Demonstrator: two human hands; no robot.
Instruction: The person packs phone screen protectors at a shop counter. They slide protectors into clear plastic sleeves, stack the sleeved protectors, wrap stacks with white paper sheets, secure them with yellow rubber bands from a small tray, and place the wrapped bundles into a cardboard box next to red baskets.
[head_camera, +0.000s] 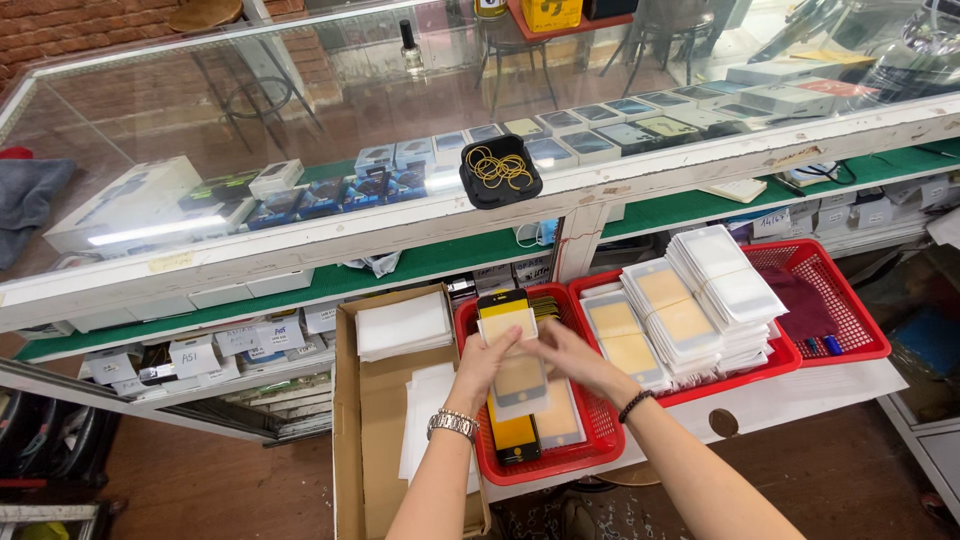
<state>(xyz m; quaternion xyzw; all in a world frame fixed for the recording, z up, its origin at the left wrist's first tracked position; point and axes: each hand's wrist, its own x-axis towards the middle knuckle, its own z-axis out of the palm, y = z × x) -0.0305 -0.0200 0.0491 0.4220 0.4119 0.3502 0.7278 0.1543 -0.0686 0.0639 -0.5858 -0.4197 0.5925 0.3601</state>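
Observation:
Both my hands hold a bundle of flat phone-screen protector packets (518, 372) over a red plastic basket (597, 443). My left hand (484, 364), with a metal watch on the wrist, grips the bundle's left edge. My right hand (572, 358), with a dark bead bracelet, covers its right side. More black-and-yellow rimmed screen pieces (512, 440) lie in the basket beneath.
A cardboard box (372, 430) with white packets stands to the left. A second red basket (835, 300) on the right holds stacks of packets (690, 300). Above is a glass counter with a black tray of rubber bands (500, 170) and small boxes.

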